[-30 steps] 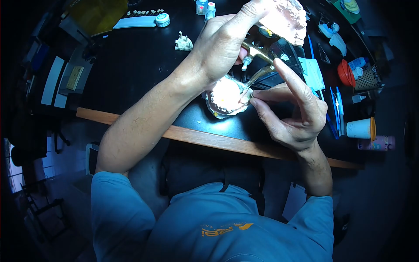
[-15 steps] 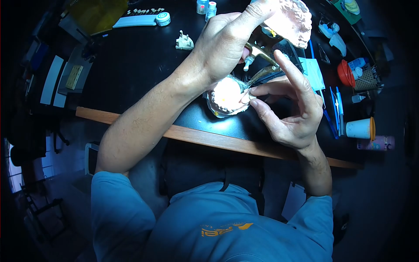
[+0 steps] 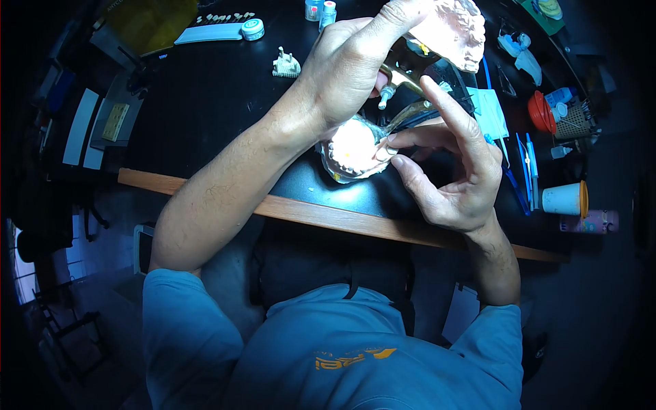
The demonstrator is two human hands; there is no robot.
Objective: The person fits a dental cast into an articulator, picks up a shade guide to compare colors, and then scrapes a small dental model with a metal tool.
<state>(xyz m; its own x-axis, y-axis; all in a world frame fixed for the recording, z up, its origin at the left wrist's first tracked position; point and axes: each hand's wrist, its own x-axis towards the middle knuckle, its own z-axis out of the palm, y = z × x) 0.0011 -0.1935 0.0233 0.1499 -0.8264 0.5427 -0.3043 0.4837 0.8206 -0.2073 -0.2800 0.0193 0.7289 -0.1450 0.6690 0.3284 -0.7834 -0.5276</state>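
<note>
At the centre of our clock face, near the bench's wooden edge (image 3: 301, 210), we record the lower dental cast (image 3: 352, 156) on the black bench (image 3: 205, 123), teeth toward us, much of it washed out by glare. At one o'clock from it, the upper dental cast (image 3: 459, 35) is raised, gripped in our left hand (image 3: 345, 65). The thumb lies against that cast; the other fingers are mostly hidden behind, one tip showing beside the brass-coloured articulator (image 3: 408, 80).

Our right hand (image 3: 466, 171) comes in from three o'clock. Thumb and one finger are curled to the cast's rim, tips slightly apart beside a small pale piece (image 3: 383, 154); we cannot tell whether it is pinched. Another finger points up toward the articulator.

Surroundings, taken from the lower cast:
- Eleven o'clock: a pegged pale model (image 3: 286, 65); farther, between ten and eleven, a white strip (image 3: 208, 33) with a round tub (image 3: 252, 29) at its end.
- Nearly twelve: two small bottles, partly cut off.
- Between two and three: a light blue sheet (image 3: 489, 116), then a red bowl (image 3: 540, 113).
- Just past three: a white cup (image 3: 560, 199) with an orange rim.
</note>
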